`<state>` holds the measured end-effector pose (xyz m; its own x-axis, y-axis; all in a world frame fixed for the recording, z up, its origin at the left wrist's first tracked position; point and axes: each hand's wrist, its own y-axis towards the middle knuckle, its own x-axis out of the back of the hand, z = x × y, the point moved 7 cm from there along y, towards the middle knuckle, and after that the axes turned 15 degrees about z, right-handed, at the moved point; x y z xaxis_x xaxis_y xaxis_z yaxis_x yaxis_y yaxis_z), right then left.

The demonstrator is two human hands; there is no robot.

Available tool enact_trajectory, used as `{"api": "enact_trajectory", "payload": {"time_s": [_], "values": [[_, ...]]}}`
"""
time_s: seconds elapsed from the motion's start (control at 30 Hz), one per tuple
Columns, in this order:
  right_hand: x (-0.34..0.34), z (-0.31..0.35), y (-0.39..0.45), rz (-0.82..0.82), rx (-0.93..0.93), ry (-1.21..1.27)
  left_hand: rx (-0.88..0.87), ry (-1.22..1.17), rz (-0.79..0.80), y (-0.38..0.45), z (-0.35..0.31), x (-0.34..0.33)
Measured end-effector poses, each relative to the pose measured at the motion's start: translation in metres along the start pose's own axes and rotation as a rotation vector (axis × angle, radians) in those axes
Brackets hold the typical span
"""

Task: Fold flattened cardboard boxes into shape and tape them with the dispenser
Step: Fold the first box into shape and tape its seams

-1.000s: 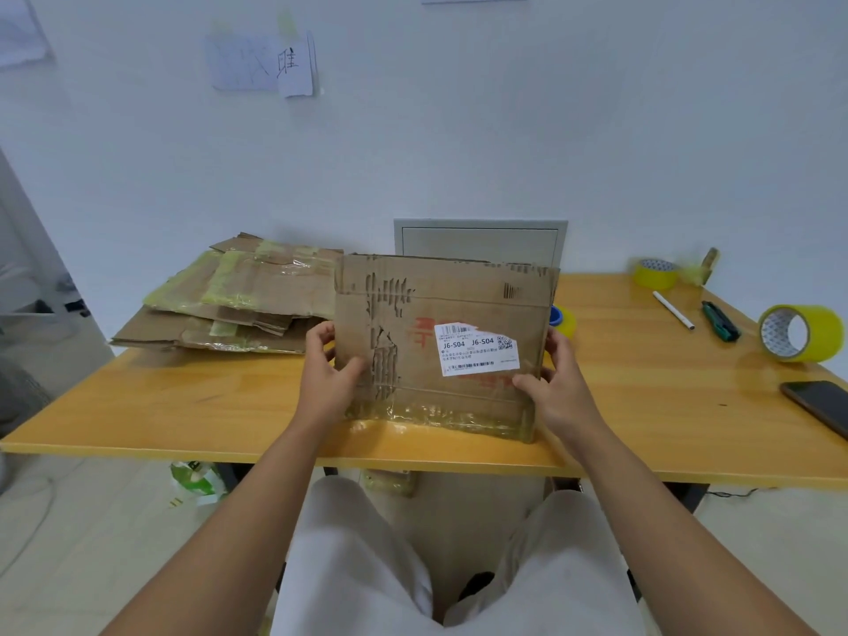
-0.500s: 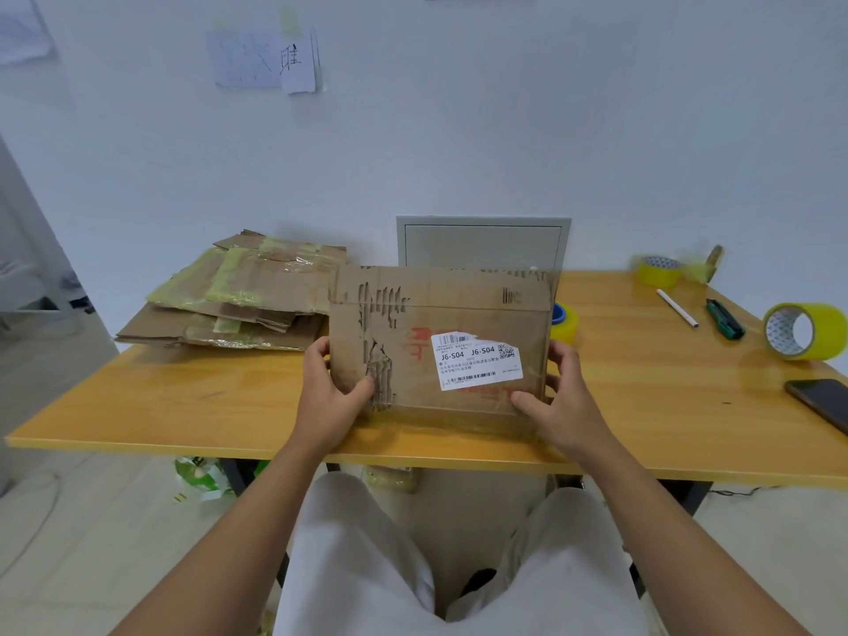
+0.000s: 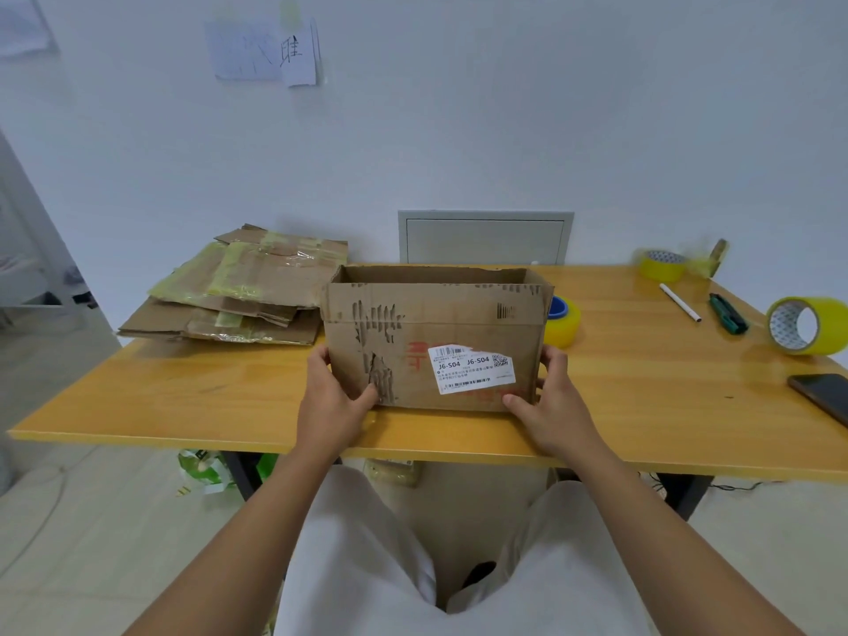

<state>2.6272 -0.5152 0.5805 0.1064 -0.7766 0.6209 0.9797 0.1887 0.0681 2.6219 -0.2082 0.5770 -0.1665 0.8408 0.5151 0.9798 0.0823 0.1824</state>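
A worn cardboard box with a white shipping label stands upright on the wooden table, its top open toward the ceiling. My left hand grips its lower left corner, thumb on the front face. My right hand grips the lower right corner the same way. A tape roll with a blue core sits just behind the box's right side, half hidden by it. A stack of flattened taped boxes lies at the table's back left.
A big yellow tape roll stands at the right edge, with another yellow roll at the back right. A white pen, a green cutter and a dark phone lie on the right side. A white panel leans on the wall behind.
The box has come down from a forward tilt to stand flat on the table, and its open top now shows. Both hands slid lower along its sides.
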Motion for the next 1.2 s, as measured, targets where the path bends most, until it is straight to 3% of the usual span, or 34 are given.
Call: {"api": "enact_trajectory", "payload": {"time_s": [0.13,0.37,0.47,0.53,0.63,0.9,1.2], "values": [[-0.001,0.000,-0.004,-0.031,0.010,0.005,-0.052,-0.017,0.009,-0.007,-0.004,-0.001],[0.009,0.026,-0.005,-0.066,0.134,0.325,-0.078,-0.160,-0.021,0.001,-0.013,0.009],[0.025,0.041,-0.001,-0.147,0.233,0.463,-0.078,-0.195,-0.114,0.006,-0.018,0.024],[0.034,0.052,0.000,-0.194,0.296,0.468,-0.130,-0.272,-0.164,0.011,-0.029,0.034],[0.037,0.063,0.001,-0.190,0.334,0.427,-0.199,-0.379,-0.116,0.019,-0.048,0.041],[0.032,0.051,-0.001,-0.245,0.289,0.450,-0.205,-0.363,-0.127,0.009,-0.055,0.033],[0.037,0.039,0.009,-0.257,0.067,0.677,-0.117,-0.368,-0.240,0.004,-0.060,0.033]]}}
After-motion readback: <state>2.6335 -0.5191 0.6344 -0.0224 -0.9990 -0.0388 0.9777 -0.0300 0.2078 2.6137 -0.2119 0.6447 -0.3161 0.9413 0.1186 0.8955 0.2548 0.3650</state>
